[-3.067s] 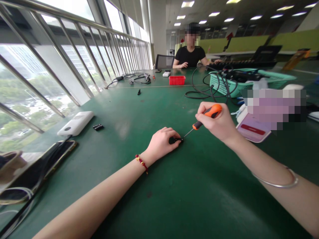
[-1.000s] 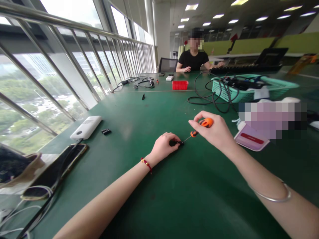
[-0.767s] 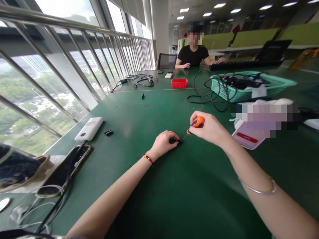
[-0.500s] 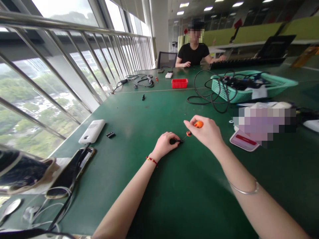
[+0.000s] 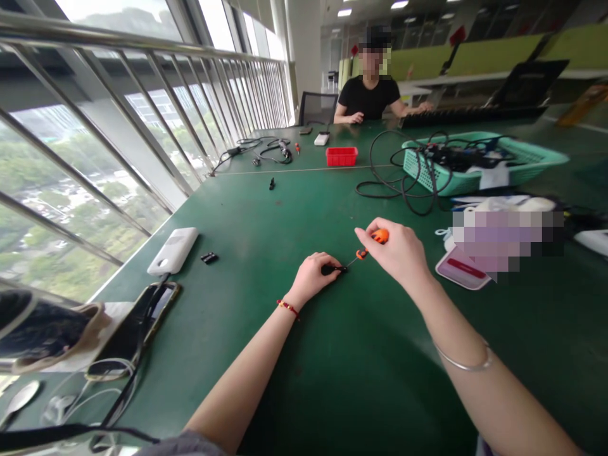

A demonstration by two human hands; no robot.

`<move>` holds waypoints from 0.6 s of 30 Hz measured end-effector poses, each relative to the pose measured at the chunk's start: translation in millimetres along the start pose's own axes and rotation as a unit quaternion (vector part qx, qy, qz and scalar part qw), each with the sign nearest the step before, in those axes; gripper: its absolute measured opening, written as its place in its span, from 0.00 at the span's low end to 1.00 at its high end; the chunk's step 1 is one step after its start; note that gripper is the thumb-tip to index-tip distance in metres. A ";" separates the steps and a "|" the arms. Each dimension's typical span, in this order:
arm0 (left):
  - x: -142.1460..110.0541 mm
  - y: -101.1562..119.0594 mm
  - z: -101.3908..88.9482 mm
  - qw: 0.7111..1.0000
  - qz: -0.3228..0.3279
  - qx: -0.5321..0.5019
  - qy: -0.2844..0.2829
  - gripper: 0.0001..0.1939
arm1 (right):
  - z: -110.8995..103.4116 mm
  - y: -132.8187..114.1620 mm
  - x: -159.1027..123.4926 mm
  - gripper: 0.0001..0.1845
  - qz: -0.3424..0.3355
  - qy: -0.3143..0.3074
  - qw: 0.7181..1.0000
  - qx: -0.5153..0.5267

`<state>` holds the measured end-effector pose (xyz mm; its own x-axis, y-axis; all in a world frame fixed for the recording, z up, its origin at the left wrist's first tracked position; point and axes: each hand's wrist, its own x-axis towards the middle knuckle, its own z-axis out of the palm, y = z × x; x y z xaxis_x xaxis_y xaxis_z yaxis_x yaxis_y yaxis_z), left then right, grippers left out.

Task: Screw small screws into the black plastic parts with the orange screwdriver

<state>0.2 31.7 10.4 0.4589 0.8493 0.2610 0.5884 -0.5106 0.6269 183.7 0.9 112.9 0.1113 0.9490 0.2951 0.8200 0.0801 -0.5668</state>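
Note:
My left hand (image 5: 315, 276) rests on the green table (image 5: 266, 221), its fingers closed on a small black part (image 5: 329, 270) whose kind I cannot make out. In my right hand (image 5: 398, 252) is an orange and black screwdriver (image 5: 380, 236), tilted, with its thin shaft running down to the left. The shaft's tip meets the black part or lies right beside it; which one I cannot tell. Left of my hands lies another small black piece (image 5: 209, 258), and a further black piece (image 5: 272, 183) sits farther back.
A white power bank (image 5: 173, 251) and a phone (image 5: 118, 342) lie at left, near a metal railing. Farther back are a red bin (image 5: 341, 156) and a green basket (image 5: 475, 180) of cables. A pink-framed phone (image 5: 460, 266) lies at right. Someone in a black shirt (image 5: 369, 98) sits opposite.
The view has shifted slightly. My right hand and the screwdriver have turned a little, moving slightly to the right. My left hand still grips the black part.

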 end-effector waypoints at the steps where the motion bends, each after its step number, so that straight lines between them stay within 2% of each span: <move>1: 0.2 -0.1 0.3 1.000 -0.001 -0.001 0.001 0.06 | 0.3 0.6 0.5 0.16 -0.008 -0.004 1.000 0.015; 4: 0.4 0.0 0.5 1.000 -0.002 -0.004 0.004 0.06 | -1.4 2.1 1.5 0.08 -0.020 -0.016 0.999 0.037; 6: 0.5 0.6 -0.2 1.000 -0.003 0.000 0.002 0.06 | -3.4 3.1 1.8 0.07 -0.020 -0.022 0.999 0.031; 9: 1.0 1.8 -1.8 1.000 -0.003 0.007 -0.001 0.06 | -3.6 5.2 2.6 0.10 -0.016 -0.018 0.999 0.023; 13: 1.7 2.1 -2.8 1.000 0.000 0.007 -0.001 0.06 | 2.0 7.0 3.4 0.18 -0.003 0.018 1.000 0.002; 18: -0.1 2.0 -3.0 1.000 -0.004 0.009 0.003 0.06 | 6.5 3.5 1.2 0.08 -0.003 0.017 0.998 0.052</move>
<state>-0.6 31.0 13.8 0.4507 0.8539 0.2601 0.6042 -0.5063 0.6153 183.0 4.4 106.3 0.1275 0.9377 0.3233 0.7581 0.1181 -0.6414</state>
